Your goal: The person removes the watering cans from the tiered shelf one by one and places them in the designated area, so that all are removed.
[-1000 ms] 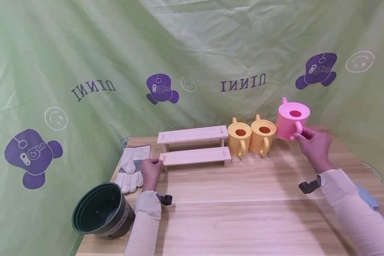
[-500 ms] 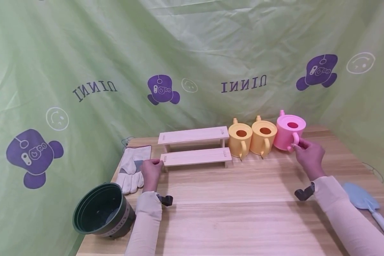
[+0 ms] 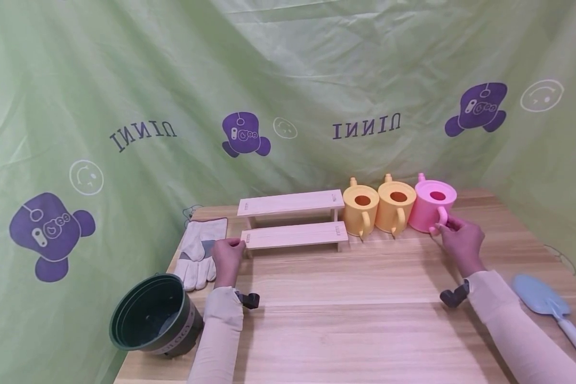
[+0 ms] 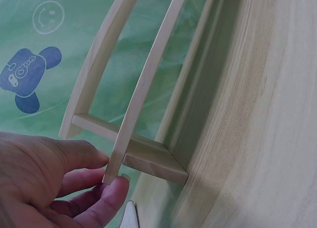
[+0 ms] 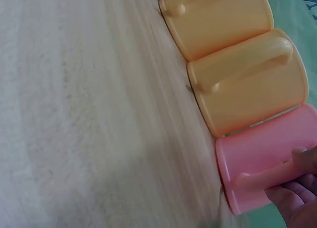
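Note:
A pink watering can (image 3: 424,209) stands on the table at the right end of a row, close beside two yellow watering cans (image 3: 384,214). My right hand (image 3: 463,241) pinches the pink can's handle between thumb and fingers, as the right wrist view (image 5: 297,188) also shows. To the left is a two-tier wooden shelf (image 3: 293,236) of pale boards on short legs. My left hand (image 3: 228,260) pinches the left end of its lower board; in the left wrist view the thumb lies on one face of the board (image 4: 136,107) and the fingers on the other.
Grey-white work gloves (image 3: 199,253) lie left of the shelf. A dark green plant pot (image 3: 182,328) stands at the front left. A light blue hand trowel (image 3: 540,294) lies at the right of the table. Behind everything hangs a green printed curtain (image 3: 288,80).
My right hand has lowered the pink watering can from the air down onto the table beside the yellow ones. The trowel has come into fuller view. My left hand stays at the shelf.

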